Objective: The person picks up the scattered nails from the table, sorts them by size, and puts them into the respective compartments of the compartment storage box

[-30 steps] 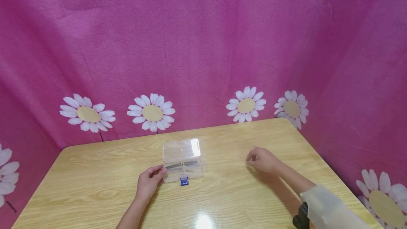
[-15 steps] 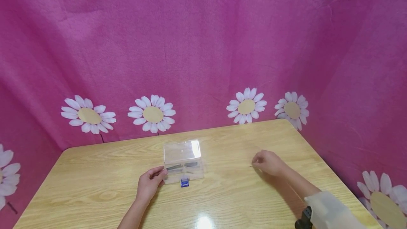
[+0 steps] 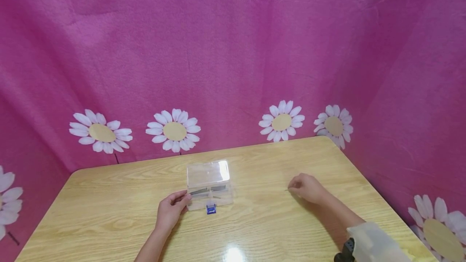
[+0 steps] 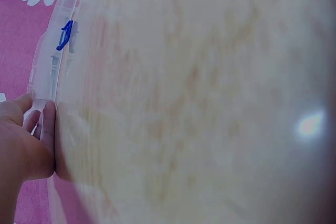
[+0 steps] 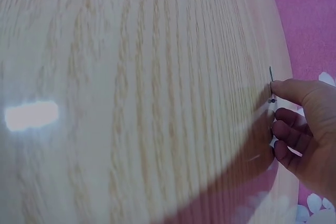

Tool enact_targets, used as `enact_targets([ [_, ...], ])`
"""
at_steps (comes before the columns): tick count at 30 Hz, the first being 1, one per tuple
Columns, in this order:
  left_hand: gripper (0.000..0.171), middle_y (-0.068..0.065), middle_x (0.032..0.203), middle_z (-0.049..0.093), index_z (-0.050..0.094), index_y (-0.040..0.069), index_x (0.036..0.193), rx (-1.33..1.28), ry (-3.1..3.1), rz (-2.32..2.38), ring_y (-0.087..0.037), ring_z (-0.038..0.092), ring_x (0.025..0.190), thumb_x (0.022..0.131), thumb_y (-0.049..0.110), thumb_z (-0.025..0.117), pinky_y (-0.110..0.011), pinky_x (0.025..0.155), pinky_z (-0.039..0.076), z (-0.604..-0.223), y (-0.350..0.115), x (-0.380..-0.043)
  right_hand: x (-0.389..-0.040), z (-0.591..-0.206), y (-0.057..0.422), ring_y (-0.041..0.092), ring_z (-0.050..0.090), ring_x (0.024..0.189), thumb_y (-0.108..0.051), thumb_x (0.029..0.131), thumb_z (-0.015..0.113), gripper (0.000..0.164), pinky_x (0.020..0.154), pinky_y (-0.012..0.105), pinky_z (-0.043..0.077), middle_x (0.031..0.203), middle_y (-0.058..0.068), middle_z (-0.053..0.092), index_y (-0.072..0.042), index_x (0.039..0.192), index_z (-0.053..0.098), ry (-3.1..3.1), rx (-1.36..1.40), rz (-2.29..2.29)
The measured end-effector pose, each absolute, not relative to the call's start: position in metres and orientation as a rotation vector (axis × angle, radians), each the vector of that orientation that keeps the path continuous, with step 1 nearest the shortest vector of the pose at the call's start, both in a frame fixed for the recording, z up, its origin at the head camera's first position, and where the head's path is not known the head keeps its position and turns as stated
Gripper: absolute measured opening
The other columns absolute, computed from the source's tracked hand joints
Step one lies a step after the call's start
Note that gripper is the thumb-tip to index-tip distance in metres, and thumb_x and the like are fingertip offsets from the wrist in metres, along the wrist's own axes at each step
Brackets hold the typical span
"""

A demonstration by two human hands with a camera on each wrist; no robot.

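Note:
A clear plastic box (image 3: 209, 202) with a blue latch (image 3: 211, 209) lies on the table, its transparent lid (image 3: 204, 173) raised at the back. Thin dark metal pieces (image 3: 199, 191) lie in its divided compartments. My left hand (image 3: 171, 210) grips the box's left side between thumb and fingers; in the left wrist view that hand (image 4: 26, 142) holds the near end of the box (image 4: 44, 77). Well to the right, my right hand (image 3: 307, 187) pinches a small thin nail (image 5: 271, 73) close over the table. The right wrist view shows its pointed end beyond the fingertips.
The wooden table (image 3: 109, 205) has a rounded far edge against a magenta cloth (image 3: 233, 51) printed with daisies. A bright light reflection (image 3: 234, 254) shows near the front. A black device (image 3: 346, 250) sits at the right wrist, by a pale sleeve (image 3: 376, 241).
My right hand has shifted slightly right and toward me, and the nail's tip now shows at its fingertips. The left hand and box have stayed in place.

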State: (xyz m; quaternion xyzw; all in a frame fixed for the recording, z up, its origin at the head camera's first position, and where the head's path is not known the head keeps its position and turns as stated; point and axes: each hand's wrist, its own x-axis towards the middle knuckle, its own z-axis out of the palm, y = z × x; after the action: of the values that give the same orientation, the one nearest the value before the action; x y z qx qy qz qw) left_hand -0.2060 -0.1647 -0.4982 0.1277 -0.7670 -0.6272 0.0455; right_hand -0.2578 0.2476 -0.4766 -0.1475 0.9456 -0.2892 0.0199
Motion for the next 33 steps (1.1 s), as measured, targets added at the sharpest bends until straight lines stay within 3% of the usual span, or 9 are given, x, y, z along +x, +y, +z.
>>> enact_targets([
  [14, 0.037, -0.010, 0.093, 0.063, 0.059, 0.000, 0.110, 0.394, -2.356, -1.902, -0.004, 0.057, 0.071, 0.079, 0.018, 0.065, -0.017, 0.062, 0.052, -0.499, -0.164, -0.205, -0.258, -0.479, 0.244, 0.010, 0.049, 0.066, -0.012, 0.079, 0.061, 0.005, 0.058, 0.021, 0.044, 0.074, -0.001, 0.057, -0.009, 0.078, 0.065, 2.891, -0.459, -0.981],
  [24, 0.038, -0.011, 0.093, 0.062, 0.059, 0.000, 0.110, 0.388, -2.358, -1.903, -0.005, 0.057, 0.071, 0.079, 0.020, 0.066, -0.018, 0.062, 0.052, -0.496, -0.163, -0.205, -0.257, -0.473, 0.237, 0.010, 0.052, 0.073, -0.017, 0.080, 0.063, 0.010, 0.067, 0.025, 0.046, 0.079, 0.001, 0.061, -0.009, 0.084, 0.066, 2.863, -0.399, -1.091],
  [33, 0.037, -0.009, 0.092, 0.062, 0.059, 0.000, 0.110, 0.393, -2.364, -1.905, -0.005, 0.057, 0.072, 0.079, 0.019, 0.065, -0.018, 0.062, 0.052, -0.497, -0.163, -0.206, -0.256, -0.472, 0.219, 0.012, 0.051, 0.074, -0.015, 0.080, 0.062, 0.011, 0.065, 0.022, 0.045, 0.081, 0.004, 0.061, -0.006, 0.085, 0.065, 2.753, -0.444, -1.265],
])
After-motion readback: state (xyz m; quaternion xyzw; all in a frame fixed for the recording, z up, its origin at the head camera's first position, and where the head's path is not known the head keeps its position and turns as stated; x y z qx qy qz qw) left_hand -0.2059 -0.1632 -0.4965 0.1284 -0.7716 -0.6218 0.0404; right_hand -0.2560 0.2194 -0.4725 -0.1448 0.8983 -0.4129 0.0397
